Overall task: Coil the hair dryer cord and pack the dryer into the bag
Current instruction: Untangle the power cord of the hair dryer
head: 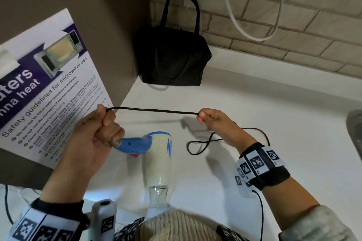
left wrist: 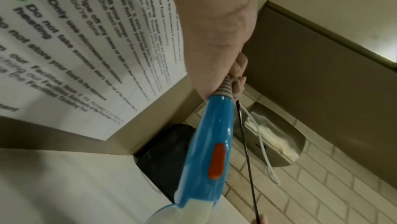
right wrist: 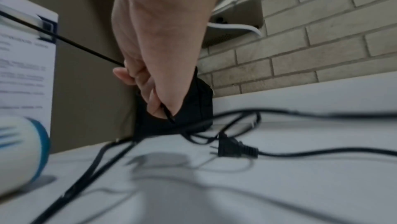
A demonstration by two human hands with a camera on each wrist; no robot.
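A blue and white hair dryer point(head: 156, 154) hangs just over the white counter point(head: 254, 103), its clear nozzle toward me. My left hand point(head: 106, 123) grips the tip of its blue handle point(left wrist: 212, 142) and also pinches the black cord point(head: 152, 111). The cord runs taut from there to my right hand point(head: 205, 117), which pinches it between thumb and fingers. Below my right hand point(right wrist: 154, 75), the slack cord lies looped on the counter and ends in the plug point(right wrist: 232, 148). A black bag point(head: 172, 58) with handles stands in the far corner, its top looking closed.
A microwave safety poster point(head: 49, 92) hangs on the left wall. A metal dispenser point(left wrist: 275, 136) with a white cable point(head: 235, 15) is on the brick wall above the counter. A sink edge point(head: 355, 133) shows at the far right.
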